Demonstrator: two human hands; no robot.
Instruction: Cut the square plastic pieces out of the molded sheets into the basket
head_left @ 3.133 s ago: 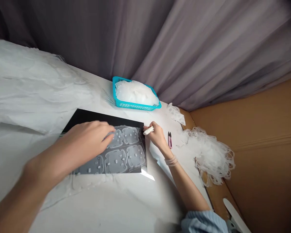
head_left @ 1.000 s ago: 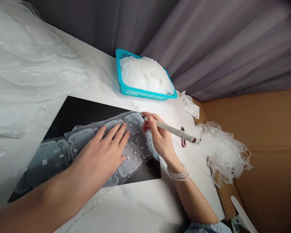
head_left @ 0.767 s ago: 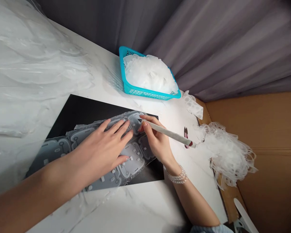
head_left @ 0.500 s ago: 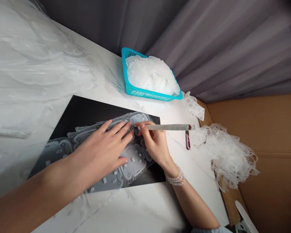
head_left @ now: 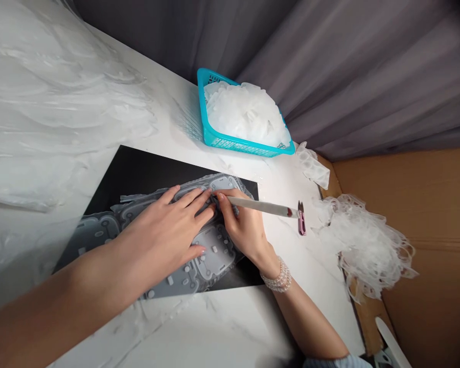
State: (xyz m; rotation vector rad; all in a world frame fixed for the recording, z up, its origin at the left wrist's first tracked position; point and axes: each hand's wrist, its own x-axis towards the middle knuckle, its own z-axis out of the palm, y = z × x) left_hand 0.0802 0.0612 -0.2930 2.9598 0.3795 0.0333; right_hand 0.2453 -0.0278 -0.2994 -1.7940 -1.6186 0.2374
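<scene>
My left hand (head_left: 164, 230) lies flat with fingers spread on a translucent moulded silicone-like sheet (head_left: 214, 253), which has rounded outlines and small raised bumps. Under the sheet is a black mat (head_left: 138, 166). My right hand (head_left: 245, 225) pinches a slim, pen-like tool (head_left: 266, 206) with a pale handle and a dark red band near its rear end. Its working end points toward my left fingertips, at the sheet's upper part; the exact tip is hidden among the fingers.
A turquoise basket (head_left: 249, 145) heaped with white translucent pieces stands at the back. Pink thread snips (head_left: 301, 220) lie to the right. Beyond them is a tangle of clear scraps (head_left: 368, 245) by a cardboard box (head_left: 414, 204). Layered translucent sheets (head_left: 53, 112) cover the left side.
The rear end of the pen-like tool has swung lower and toward me, uncovering more of the snips. My left hand stays spread on the sheet. The whole view has shifted slightly.
</scene>
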